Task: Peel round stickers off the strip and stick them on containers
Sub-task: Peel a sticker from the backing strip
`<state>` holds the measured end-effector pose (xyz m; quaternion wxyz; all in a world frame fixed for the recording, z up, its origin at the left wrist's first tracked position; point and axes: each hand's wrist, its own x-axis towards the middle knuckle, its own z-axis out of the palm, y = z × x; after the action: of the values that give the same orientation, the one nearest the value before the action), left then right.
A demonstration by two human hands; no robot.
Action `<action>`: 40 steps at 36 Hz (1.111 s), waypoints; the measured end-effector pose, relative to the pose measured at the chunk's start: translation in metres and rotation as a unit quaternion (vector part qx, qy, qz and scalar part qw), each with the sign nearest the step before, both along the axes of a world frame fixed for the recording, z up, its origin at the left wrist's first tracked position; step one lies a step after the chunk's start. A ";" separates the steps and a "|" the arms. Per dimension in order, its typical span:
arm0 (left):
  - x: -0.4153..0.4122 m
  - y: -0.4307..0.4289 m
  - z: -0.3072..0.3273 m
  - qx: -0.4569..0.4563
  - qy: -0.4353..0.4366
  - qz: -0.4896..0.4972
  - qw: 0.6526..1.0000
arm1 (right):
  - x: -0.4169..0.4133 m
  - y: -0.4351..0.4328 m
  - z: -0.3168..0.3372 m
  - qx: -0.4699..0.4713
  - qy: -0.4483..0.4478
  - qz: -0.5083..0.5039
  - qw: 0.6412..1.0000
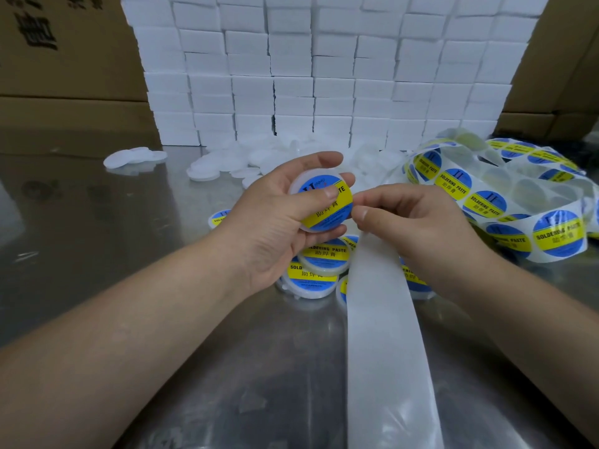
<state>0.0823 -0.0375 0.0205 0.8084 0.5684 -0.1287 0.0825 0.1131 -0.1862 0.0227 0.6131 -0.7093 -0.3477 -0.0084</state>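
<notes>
1. A shiny steel worktop (pixel 97 254) fills the lower part of the view and reflects what lies on it.
2. A wall of small white boxes (pixel 324 76) is stacked along the far edge of the worktop, with brown cardboard cartons (pixel 64 59) behind it on both sides.
3. A loose heap of sticker strip (pixel 486 196) lies at the right edge. It carries round blue and yellow stickers reading "SOLDERING PASTE", with some empty circles showing among them.
4. A bare backing strip (pixel 382 335), pale and without stickers, runs from the near edge up the middle of the worktop to the right hand.
5. The person's left hand (pixel 275 222) is raised over the middle of the worktop. Its grip is curled round a round white container (pixel 295 187), fingers behind and thumb on the front.
6. The right hand (pixel 415 222) is just beside that container. Its grip is pressed together, thumb against curled fingers, pinching the top of the bare backing strip.
7. A scatter of plain white containers (pixel 227 160) lies at the foot of the box wall.
8. A cluster of labelled containers (pixel 321 257) lies under the two hands, partly overlapping.
9. A round sticker (pixel 334 215) covers the face of the held container, with the left thumb pressing on it.
</notes>
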 end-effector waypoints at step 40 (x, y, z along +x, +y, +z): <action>-0.010 -0.015 -0.001 0.212 -0.048 0.160 0.963 | 0.006 0.001 -0.007 -0.030 -0.075 -0.055 0.995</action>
<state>0.0724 -0.0527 0.0196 0.6383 0.7355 -0.0897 0.2086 0.1187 -0.1855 0.0154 0.5627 -0.7428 -0.3527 -0.0848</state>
